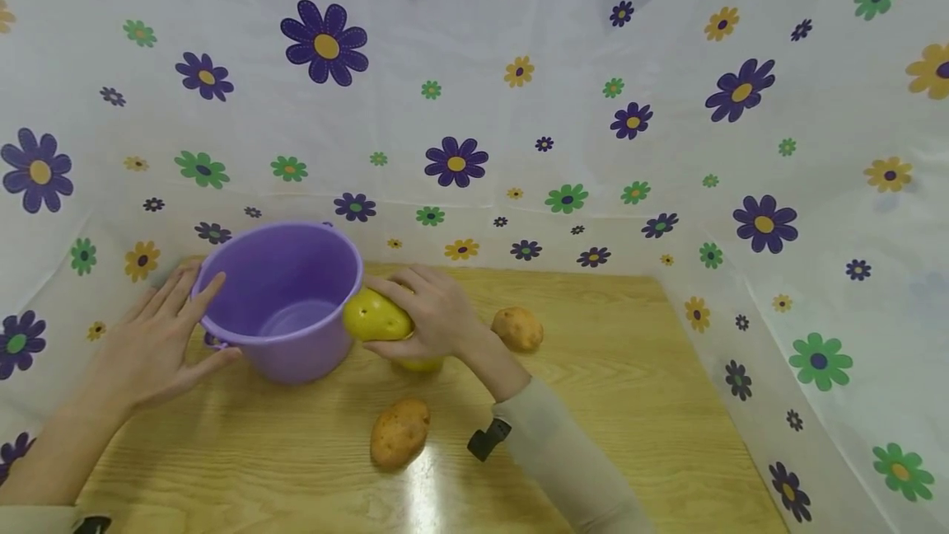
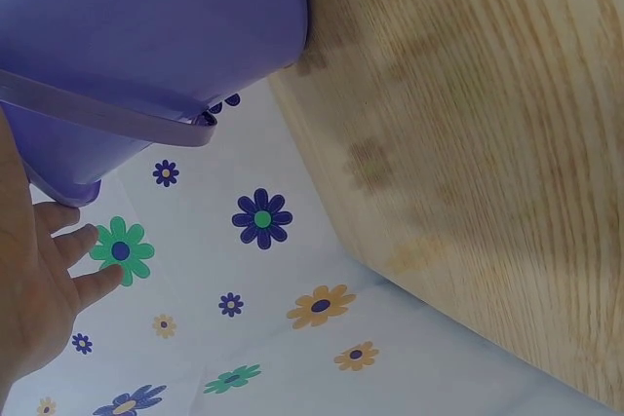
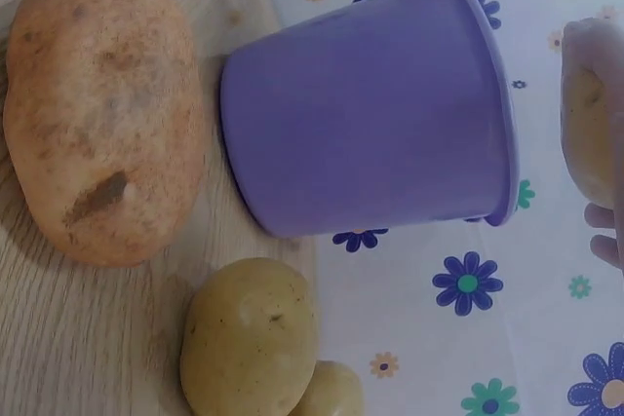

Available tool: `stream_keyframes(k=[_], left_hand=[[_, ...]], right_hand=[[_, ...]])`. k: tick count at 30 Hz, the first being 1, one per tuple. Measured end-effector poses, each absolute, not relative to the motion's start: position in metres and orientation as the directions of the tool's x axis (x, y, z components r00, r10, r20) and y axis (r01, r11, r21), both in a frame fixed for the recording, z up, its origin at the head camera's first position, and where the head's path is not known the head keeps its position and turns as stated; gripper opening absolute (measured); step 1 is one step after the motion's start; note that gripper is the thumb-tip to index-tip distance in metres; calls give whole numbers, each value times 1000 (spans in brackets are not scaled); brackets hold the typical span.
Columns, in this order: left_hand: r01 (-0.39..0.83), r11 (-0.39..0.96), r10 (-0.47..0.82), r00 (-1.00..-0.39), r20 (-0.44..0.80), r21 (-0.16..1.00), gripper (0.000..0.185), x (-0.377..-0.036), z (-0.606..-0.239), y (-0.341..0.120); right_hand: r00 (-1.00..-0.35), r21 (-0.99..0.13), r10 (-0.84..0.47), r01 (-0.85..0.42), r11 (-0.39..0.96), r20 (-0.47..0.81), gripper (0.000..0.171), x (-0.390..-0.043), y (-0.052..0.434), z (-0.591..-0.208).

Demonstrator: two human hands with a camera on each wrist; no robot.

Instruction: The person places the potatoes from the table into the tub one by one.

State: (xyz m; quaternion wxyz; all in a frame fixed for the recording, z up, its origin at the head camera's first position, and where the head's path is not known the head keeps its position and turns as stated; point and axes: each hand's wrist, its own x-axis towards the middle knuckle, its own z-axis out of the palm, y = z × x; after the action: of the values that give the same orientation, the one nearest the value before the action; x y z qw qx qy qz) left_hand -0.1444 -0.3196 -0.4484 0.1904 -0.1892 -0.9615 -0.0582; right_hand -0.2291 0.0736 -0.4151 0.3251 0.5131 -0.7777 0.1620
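A purple bucket [image 1: 304, 353] stands upright on the wooden table, its mouth facing up. Against its left rim my left hand [image 1: 159, 336] rests with fingers fairly straight; the left wrist view shows that hand [image 2: 39, 289] beside the rim and handle [image 2: 107, 114]. My right hand [image 1: 437, 311] grips a smooth yellow potato [image 1: 376, 316] by the bucket's right rim, above the table. Under that hand lies another yellow potato [image 1: 423, 363], mostly hidden in the head view but plain in the right wrist view [image 3: 252, 338].
A brown potato [image 1: 400, 433] lies in front of the bucket, nearer to me. Beyond my right wrist sits one more potato [image 1: 517, 328]. A white flowered sheet [image 1: 563, 130] encloses the wooden table [image 1: 608, 402] at the back and both sides.
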Motion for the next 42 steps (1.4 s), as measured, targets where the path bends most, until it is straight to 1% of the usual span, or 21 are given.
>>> stream_keyframes(k=[4,10,14,21,29,35,42], left_hand=[[388,921,341,-853,395,44,107,-145,-448,-319],[385,922,334,-854,399,52,106,-145,-449,-318],[381,923,332,-856,396,49,106,-145,-450,-319],[381,924,334,-856,394,44,106,-146,-451,-320],[386,921,336,-852,402,47,107,-147,-451,-319],[378,925,333,-862,382,46,106,-144,-449,-318],[375,926,334,-867,370,43,106,-141,-449,-318]], right_hand=[[-257,85,-694,-905,417,673,82,-231,67,-414],[-268,79,-704,-905,418,657,85,-232,56,-408],[-257,84,-711,-910,406,655,86,-235,46,-403],[-254,94,-728,-911,401,637,84,-239,31,-397],[-294,127,-765,-890,437,573,85,-244,18,-399],[-322,112,-766,-884,453,557,84,-248,10,-400],[-340,145,-799,-874,463,496,84,-252,0,-399]])
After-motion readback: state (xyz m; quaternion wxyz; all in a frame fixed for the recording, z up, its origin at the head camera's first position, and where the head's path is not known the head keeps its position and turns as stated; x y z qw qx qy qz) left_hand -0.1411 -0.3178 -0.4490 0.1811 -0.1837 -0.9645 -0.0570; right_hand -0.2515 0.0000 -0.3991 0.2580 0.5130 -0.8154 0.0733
